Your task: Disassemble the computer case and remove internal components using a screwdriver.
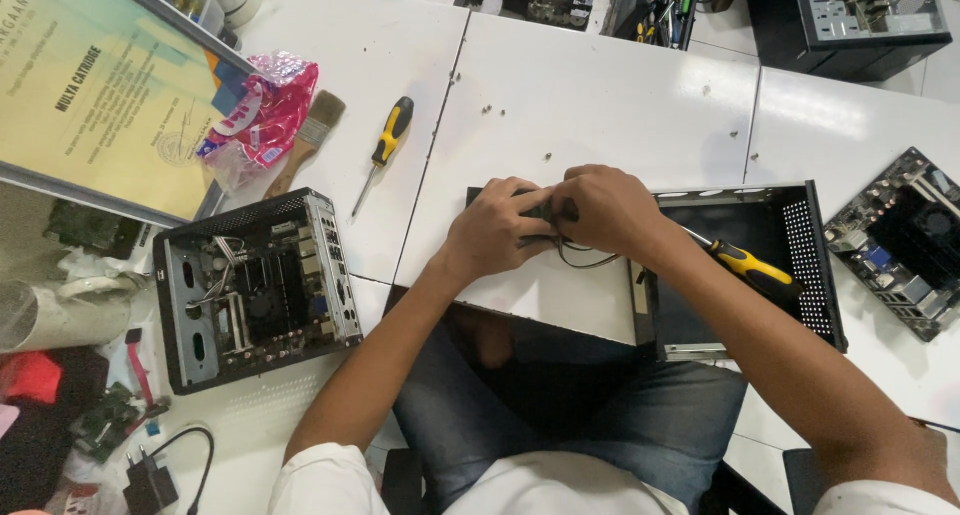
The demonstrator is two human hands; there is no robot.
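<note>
My left hand (497, 230) and my right hand (603, 207) meet over the table's front edge, both closed on a small dark part (548, 213) with thin black wires (580, 259) looping below it. The part is mostly hidden by my fingers. Just right of my right wrist stands an open black computer case (815, 260), and a yellow-and-black screwdriver (745, 262) lies inside it. A glossy black panel (500, 345) rests on my lap beneath my forearms.
A small open computer with its board showing (255, 287) sits at the left. A second yellow screwdriver (385, 145), a brush (310, 135) and a pink plastic bag (265, 115) lie behind it. A bare motherboard (900, 245) is at the right edge. Loose screws (490, 109) dot the white table (600, 85).
</note>
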